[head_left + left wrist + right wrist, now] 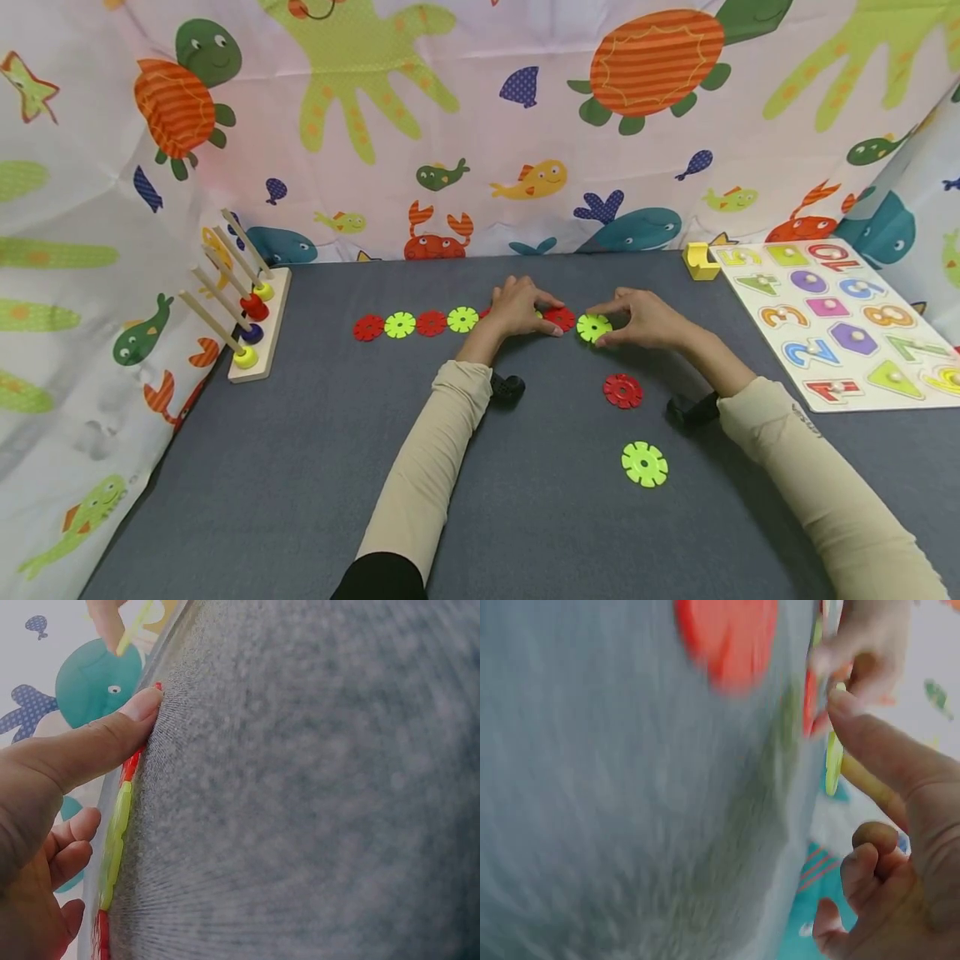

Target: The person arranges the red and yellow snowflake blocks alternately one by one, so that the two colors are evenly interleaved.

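Observation:
In the head view a row of alternating red and yellow-green notched plastic discs lies across the table, partly hidden behind my left hand point(517, 308). That hand pinches the red disc point(559, 318) at the row's right end between thumb and forefinger. My right hand point(647, 320) holds a yellow-green disc point(593, 328) by its edges, just right of that red one. The left wrist view shows this yellow-green disc point(135, 628) raised off the cloth. Nearer the front lie a loose red disc point(622, 391) and a loose yellow-green disc point(644, 464).
At the left stands a wooden peg board point(258, 333) with coloured rings on its pegs. A number-and-shape puzzle board point(847, 325) lies at the right, beside a yellow block point(701, 262). A patterned curtain point(480, 125) borders the dark grey table point(315, 492).

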`<state>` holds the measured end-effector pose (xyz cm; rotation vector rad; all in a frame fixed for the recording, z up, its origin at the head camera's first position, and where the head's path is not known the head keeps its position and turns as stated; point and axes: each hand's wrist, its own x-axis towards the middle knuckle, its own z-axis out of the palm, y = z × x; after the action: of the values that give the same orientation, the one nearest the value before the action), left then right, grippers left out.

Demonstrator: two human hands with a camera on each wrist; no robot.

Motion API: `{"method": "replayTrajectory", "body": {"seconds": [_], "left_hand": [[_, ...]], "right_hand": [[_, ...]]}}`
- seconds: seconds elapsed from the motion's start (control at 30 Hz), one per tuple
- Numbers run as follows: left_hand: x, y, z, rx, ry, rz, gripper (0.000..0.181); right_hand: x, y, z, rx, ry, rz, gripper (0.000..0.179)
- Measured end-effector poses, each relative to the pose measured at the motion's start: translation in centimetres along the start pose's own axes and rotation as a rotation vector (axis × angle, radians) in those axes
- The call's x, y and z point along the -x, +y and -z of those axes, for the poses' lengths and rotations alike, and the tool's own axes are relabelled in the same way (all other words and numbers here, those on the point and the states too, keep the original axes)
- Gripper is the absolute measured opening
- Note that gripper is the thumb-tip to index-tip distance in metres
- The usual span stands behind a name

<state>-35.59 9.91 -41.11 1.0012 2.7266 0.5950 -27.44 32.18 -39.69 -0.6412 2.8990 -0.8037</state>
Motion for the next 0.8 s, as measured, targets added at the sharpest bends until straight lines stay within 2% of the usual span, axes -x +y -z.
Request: {"method": "replayTrajectory", "body": {"seconds": [0.07, 0.17, 0.47, 0.6, 0.8], "left_hand": [[0.0, 0.0, 0.1, 0.007, 0.002, 0.003, 0.048], [-0.1, 0.0, 0.1, 0.009, -0.006, 0.001, 0.049], [0.0, 0.1, 0.3, 0.006, -0.015, -0.012, 0.049], [0.0, 0.3, 0.3, -0.009, -0.016, -0.013, 0.053], [-0.6, 1.9, -0.3, -0.037, -0.033, -0.059, 0.058]], "right_hand": [[-0.4, 0.8, 0.4, 0.030, 0.015, -0.064, 0.048], [-0.9, 1.6, 0.5, 0.048, -0.008, -0.125, 0.050], [-2.0, 1.9, -0.1, 0.013, -0.034, -0.147, 0.052], [-1.3, 1.5, 0.3, 0.015, -0.023, -0.152, 0.055], [2.0, 0.6, 1.2, 0.031, 0.033, -0.116, 0.051]]}}
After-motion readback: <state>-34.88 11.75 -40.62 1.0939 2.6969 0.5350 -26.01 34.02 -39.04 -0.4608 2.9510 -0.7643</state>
